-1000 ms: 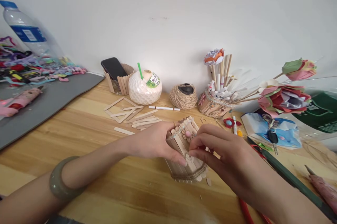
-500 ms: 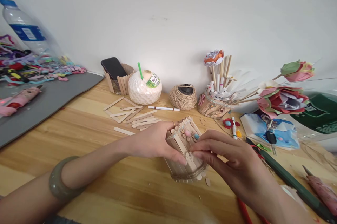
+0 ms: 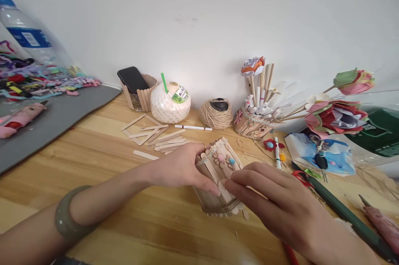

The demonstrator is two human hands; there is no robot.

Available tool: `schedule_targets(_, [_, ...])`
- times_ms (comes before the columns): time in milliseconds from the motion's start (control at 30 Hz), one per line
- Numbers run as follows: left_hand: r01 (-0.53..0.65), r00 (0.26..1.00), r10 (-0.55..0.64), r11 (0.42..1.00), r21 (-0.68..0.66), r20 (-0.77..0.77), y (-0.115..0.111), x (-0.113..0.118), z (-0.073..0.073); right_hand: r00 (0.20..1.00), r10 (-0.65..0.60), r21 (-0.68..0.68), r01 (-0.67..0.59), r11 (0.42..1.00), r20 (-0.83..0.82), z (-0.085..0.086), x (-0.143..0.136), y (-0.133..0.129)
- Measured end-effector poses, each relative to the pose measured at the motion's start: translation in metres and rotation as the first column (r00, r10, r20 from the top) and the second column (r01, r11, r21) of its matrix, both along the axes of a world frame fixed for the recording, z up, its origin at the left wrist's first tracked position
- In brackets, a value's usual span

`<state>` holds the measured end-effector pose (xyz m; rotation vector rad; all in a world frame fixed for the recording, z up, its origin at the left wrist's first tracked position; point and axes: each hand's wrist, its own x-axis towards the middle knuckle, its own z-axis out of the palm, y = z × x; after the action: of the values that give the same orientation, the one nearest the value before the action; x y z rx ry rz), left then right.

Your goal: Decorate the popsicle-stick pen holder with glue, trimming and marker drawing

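Note:
A holder made of craft sticks (image 3: 209, 173) leans on the table, with rope round its lower end. Two small wooden flowers, one with a pink centre (image 3: 221, 158) and one with a blue centre (image 3: 232, 161), sit on its front face. My left hand (image 3: 183, 167) grips the holder from the left, thumb across the front and fingers behind, partly hidden. At the lower front, my right hand (image 3: 274, 198) is closed in a pinch over a small pale wooden piece (image 3: 222, 185), its fingertips pressed to the face. The fingers cover most of that piece.
Loose craft sticks (image 3: 170, 142) lie behind my left hand. Further back stand a white coconut (image 3: 170, 105), a twine ball (image 3: 215, 115) and a stick holder with a phone (image 3: 133, 80). At right are paper flowers (image 3: 336, 117) and a dark green tool (image 3: 339, 207).
My right hand has turned its back more upward, and its fingertips now cover more of the small wooden piece. My left hand keeps its grip on the holder.

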<state>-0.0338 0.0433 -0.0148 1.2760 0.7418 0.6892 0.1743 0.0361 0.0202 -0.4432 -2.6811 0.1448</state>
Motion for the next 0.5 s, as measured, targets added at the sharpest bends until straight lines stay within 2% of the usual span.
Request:
schedule_targets(167, [-0.001, 1.000, 0.001, 1.000, -0.026, 0.005, -0.0008, 0.0006, 0.0023, 0.988, -0.111, -0.163, 0.093, 0.982, -0.109, -0.0064, 0.0044, 0.0036])
schedule_targets(233, [-0.004, 1.000, 0.004, 1.000, -0.022, -0.001, -0.0008, 0.0007, 0.0023, 0.986, -0.130, -0.196, 0.107, 0.975, -0.106, -0.0074, 0.0050, 0.0033])
schedule_targets(500, [0.014, 1.000, -0.014, 0.999, -0.033, 0.013, -0.0001, 0.0007, 0.0001, 0.994, -0.111, -0.194, 0.111, 0.975, 0.012, -0.0003, 0.0024, -0.0018])
